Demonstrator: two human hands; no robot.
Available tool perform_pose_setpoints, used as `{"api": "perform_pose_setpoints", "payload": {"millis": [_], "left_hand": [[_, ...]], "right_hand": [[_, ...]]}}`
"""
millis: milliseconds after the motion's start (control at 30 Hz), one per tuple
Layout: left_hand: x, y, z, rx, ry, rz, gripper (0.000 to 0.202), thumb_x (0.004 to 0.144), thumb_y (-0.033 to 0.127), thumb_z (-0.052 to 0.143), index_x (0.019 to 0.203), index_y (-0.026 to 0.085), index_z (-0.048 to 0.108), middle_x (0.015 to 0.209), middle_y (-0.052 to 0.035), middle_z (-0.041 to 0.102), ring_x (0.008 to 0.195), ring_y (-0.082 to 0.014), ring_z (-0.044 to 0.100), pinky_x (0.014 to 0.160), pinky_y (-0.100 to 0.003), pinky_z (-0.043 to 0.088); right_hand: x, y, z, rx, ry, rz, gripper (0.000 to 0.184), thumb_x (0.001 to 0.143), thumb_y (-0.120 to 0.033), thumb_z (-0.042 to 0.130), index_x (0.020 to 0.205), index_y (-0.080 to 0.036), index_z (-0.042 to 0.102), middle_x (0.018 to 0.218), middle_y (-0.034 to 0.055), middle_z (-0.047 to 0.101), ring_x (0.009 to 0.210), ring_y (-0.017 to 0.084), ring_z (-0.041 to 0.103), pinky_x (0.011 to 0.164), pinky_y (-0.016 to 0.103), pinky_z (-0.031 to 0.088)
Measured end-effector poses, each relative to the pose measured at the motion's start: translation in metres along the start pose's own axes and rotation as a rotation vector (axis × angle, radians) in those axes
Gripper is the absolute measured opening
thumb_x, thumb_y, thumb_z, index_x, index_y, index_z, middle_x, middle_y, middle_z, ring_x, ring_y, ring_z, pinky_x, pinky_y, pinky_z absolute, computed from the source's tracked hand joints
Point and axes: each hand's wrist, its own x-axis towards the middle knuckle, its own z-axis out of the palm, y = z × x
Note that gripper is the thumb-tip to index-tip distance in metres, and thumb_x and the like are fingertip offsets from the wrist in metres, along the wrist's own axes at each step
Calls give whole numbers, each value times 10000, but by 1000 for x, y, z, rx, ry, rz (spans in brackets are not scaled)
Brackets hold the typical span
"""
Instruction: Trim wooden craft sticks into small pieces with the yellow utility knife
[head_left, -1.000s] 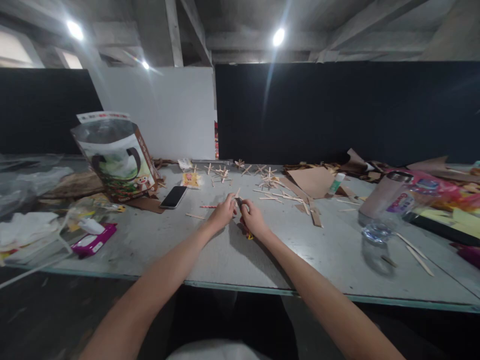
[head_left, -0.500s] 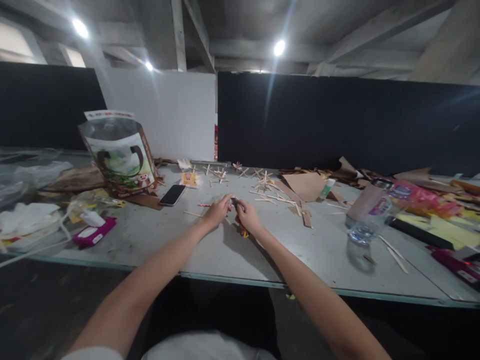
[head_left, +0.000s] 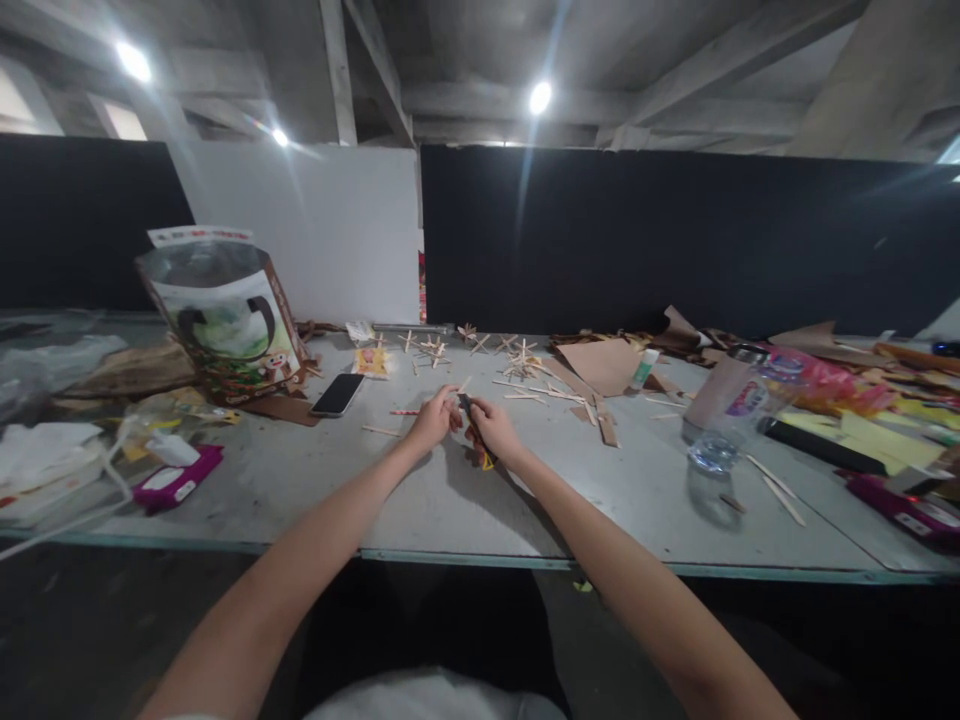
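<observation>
- Wooden and pale, a thin stick (head_left: 464, 384) pokes out of the left hand (head_left: 433, 420), whose fingers seem pinched round it above the worktop (head_left: 450, 520); its free end points away from the person and slightly right.
- Dark at its tip, a tool (head_left: 466, 403) sits in the right hand (head_left: 496, 430), which is closed round it; yellow shows at its lower end. Whether the tool's tip is parted cannot be told.
- From the right grip, the stick lies ahead and to the left — just beyond the tool's tip, touching or apart too small to tell. The tool's long axis leans the same way, and the left hand is the nearer to the stick.
- Beside the left hand lies a red-and-white striped stick (head_left: 405, 412); crossed sticks (head_left: 525, 358) lie beyond both hands.
</observation>
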Motion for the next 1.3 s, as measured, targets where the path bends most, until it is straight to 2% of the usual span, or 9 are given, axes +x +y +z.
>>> {"api": "perform_pose_setpoints", "payload": {"millis": [167,367,533,733,1033,1300], "left_hand": [[2,-5,2,-61,-6,-46,305,989,427,507,1137,177,598,507,66,607,426,-141,592,473,-218,454],[4,-9,5,-87,29,-69,211,976,412,570,1013,205,576,518,64,607,438,-151,604,475,-231,464],[5,-11,7,-93,57,-62,275,943,476,629,980,207,592,549,58,616,449,-154,598,488,-240,457],[11,-17,0,-61,139,-33,354,877,540,691,854,189,652,679,-16,689,597,-172,661,576,-254,476],[15,-18,-6,-53,168,-34,427,814,597,723,733,179,707,573,-16,657,540,-167,601,544,-258,449],[16,-21,-6,-94,166,-47,412,816,562,738,721,161,724,628,-42,700,547,-157,616,543,-253,483]], "right_hand": [[0,1,1,61,-25,-2,329,990,-496,496,1106,-214,618,501,-106,506,302,85,412,320,174,400],[2,3,5,98,-24,-21,274,1006,-440,459,1089,-216,594,503,-106,496,303,95,413,317,188,406],[2,5,6,98,-21,-22,263,1015,-442,461,1069,-215,583,499,-105,495,294,95,409,311,188,394],[5,9,10,102,-4,-26,265,1014,-462,464,1010,-216,565,485,-108,505,277,83,403,309,172,384],[7,12,14,87,20,-44,290,1014,-469,455,1027,-206,575,474,-112,508,263,82,410,300,161,361],[7,13,14,73,22,-49,296,1017,-463,448,1031,-201,586,467,-107,499,261,84,410,292,158,349]]}}
